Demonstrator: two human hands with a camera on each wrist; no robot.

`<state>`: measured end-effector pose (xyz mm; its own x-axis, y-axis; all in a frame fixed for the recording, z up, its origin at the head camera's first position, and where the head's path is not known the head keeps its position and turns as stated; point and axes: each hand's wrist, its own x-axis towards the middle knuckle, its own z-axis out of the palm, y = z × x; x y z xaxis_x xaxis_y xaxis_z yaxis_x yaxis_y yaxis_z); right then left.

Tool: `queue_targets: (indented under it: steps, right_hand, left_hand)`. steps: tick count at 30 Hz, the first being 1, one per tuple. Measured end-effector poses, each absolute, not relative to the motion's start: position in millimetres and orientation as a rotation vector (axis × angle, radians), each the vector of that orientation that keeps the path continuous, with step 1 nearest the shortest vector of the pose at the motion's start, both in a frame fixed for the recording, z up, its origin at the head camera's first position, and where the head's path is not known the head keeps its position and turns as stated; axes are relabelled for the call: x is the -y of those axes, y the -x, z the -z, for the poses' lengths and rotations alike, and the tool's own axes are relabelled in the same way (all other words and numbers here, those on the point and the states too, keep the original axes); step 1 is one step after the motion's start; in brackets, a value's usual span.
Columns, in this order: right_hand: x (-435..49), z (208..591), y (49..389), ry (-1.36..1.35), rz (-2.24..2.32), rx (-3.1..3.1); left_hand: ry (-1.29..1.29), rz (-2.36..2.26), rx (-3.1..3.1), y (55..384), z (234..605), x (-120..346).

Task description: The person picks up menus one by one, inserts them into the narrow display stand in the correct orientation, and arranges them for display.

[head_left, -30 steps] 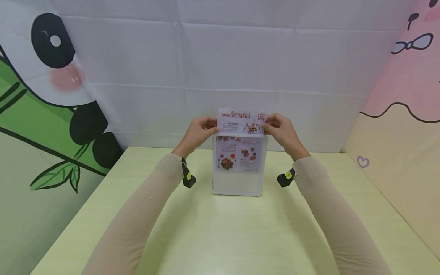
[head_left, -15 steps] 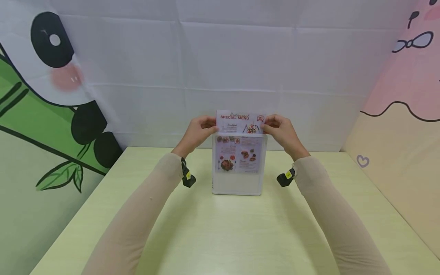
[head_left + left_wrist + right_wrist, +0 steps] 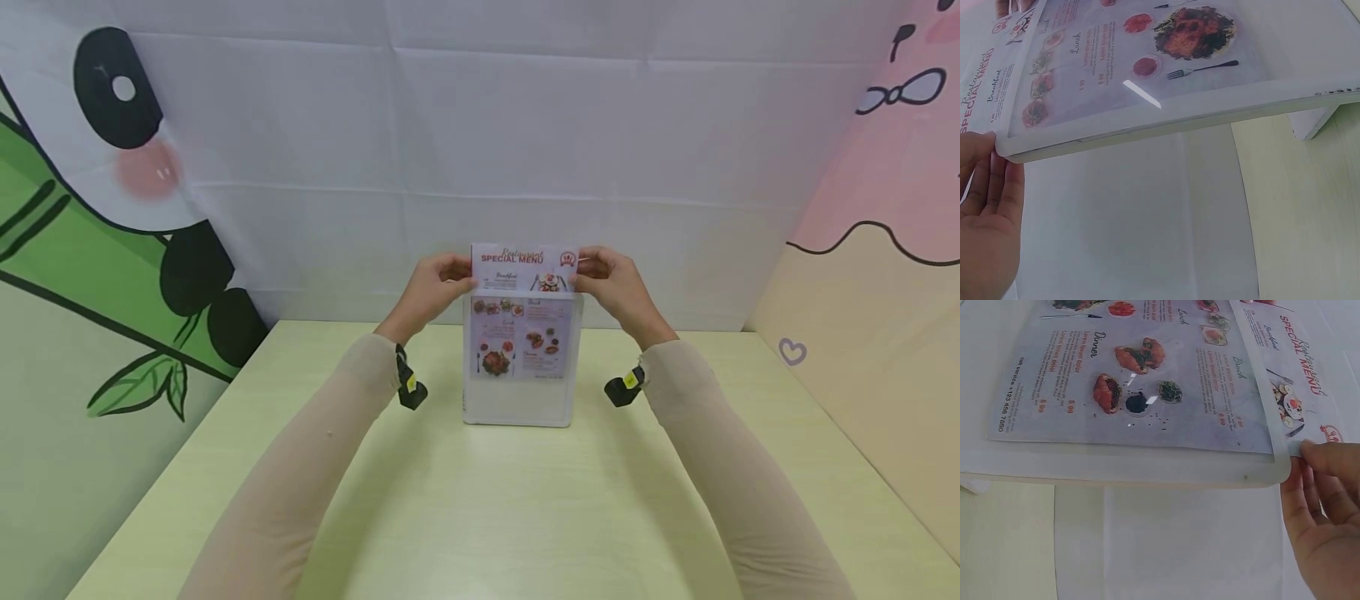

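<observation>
A printed menu sheet (image 3: 525,260) sits partway down inside a white display stand (image 3: 517,404) with a clear front, upright on the table. Its "Special Menu" heading rises above the stand's top edge, and the food pictures show through the front. My left hand (image 3: 431,287) pinches the sheet's left edge just over the stand's top corner. At the opposite edge, my right hand (image 3: 618,287) pinches it between thumb and fingers. In the right wrist view, the thumb of the right hand (image 3: 1329,512) lies on the sheet right beside the stand's rounded corner. A white strip of the stand shows below the sheet.
The stand rests on a pale yellow-green table (image 3: 480,508). Close behind is a white cloth backdrop (image 3: 510,133). Cartoon-printed panels flank the table: a green one (image 3: 67,250) on the left, a pink and cream one (image 3: 870,292) on the right.
The menu sheet has slid slightly down into the stand, so less of it shows above the top edge. Both hands stay at its sides, almost in place.
</observation>
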<state>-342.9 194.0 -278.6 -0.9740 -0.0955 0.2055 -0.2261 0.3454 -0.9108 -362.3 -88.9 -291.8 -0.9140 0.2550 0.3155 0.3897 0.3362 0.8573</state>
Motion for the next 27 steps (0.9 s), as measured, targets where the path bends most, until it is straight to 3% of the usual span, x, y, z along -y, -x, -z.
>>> queue_targets:
  steps: [27]
  right_hand:
    - [-191.2,279.5,341.9,-0.297,-1.711,2.432]
  left_hand:
    - [0.617,1.658,2.441,361.9,291.4,89.3]
